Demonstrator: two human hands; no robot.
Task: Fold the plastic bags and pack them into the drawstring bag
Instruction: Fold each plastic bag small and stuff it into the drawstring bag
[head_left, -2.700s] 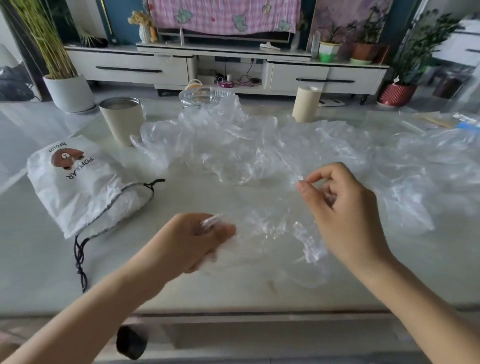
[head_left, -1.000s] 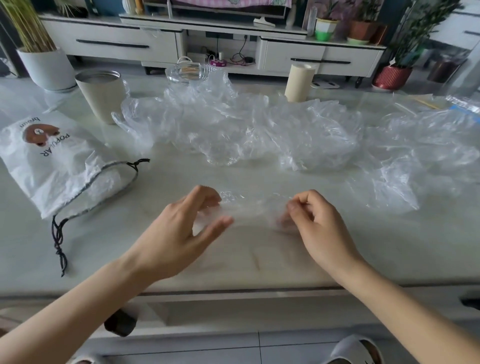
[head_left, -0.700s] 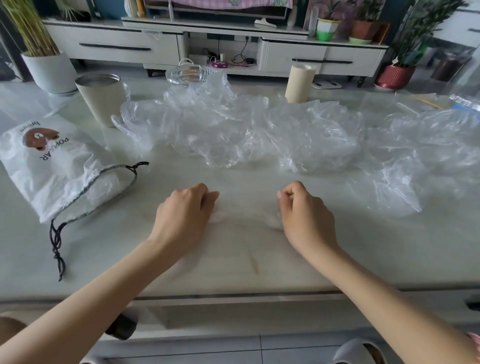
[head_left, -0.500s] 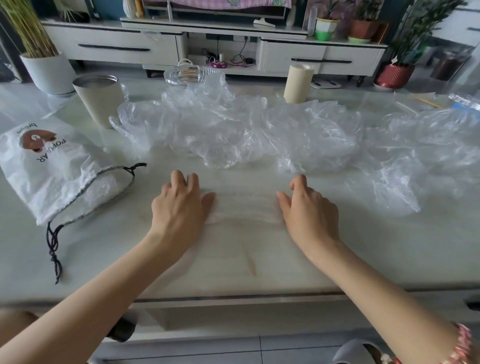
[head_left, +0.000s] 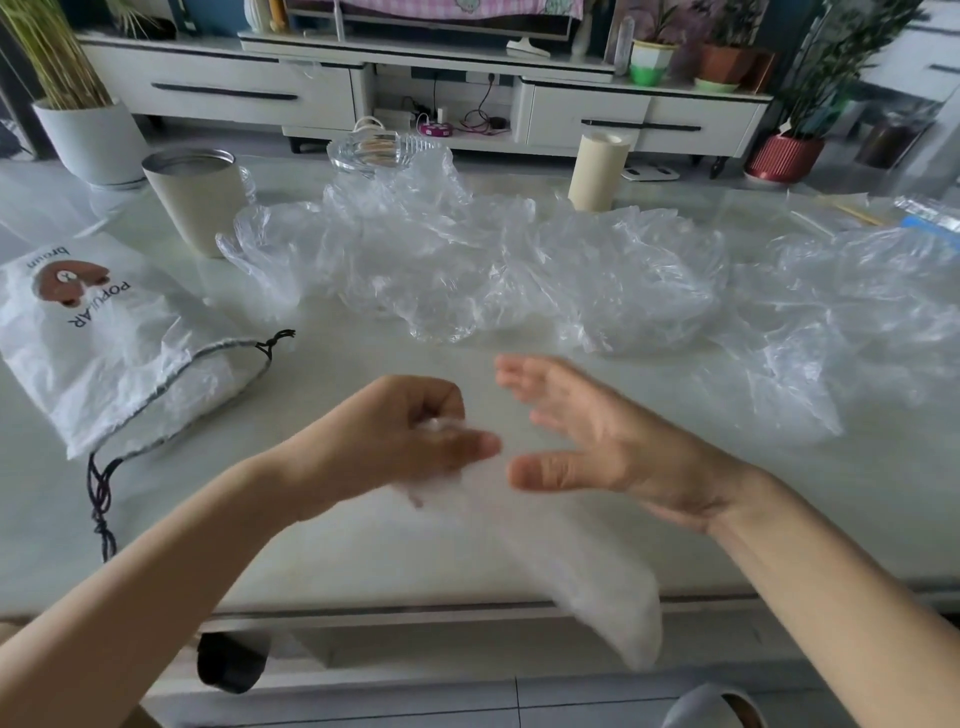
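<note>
My left hand (head_left: 410, 441) is closed on one end of a folded clear plastic bag (head_left: 587, 582), held above the table's front edge. The bag trails down to the right past the edge and is blurred. Just right of it, my right hand (head_left: 602, 447) is open with fingers spread, apart from the bag. The white drawstring bag (head_left: 98, 343), with a brown bear print and a dark cord, lies flat at the left with its mouth facing me. Crumpled clear plastic bags (head_left: 467, 265) lie heaped across the middle, with more plastic bags (head_left: 852, 317) to the right.
A beige cup (head_left: 197, 202), a glass dish (head_left: 376, 150) and a beige cylinder (head_left: 597, 171) stand at the back of the pale table (head_left: 363, 551). Beyond it are a TV cabinet and potted plants. A dark caster shows under the table's front edge.
Both hands were pressing the folded bag flat on the table. Now my left hand has lifted it by one end and my right hand has let go and opened.
</note>
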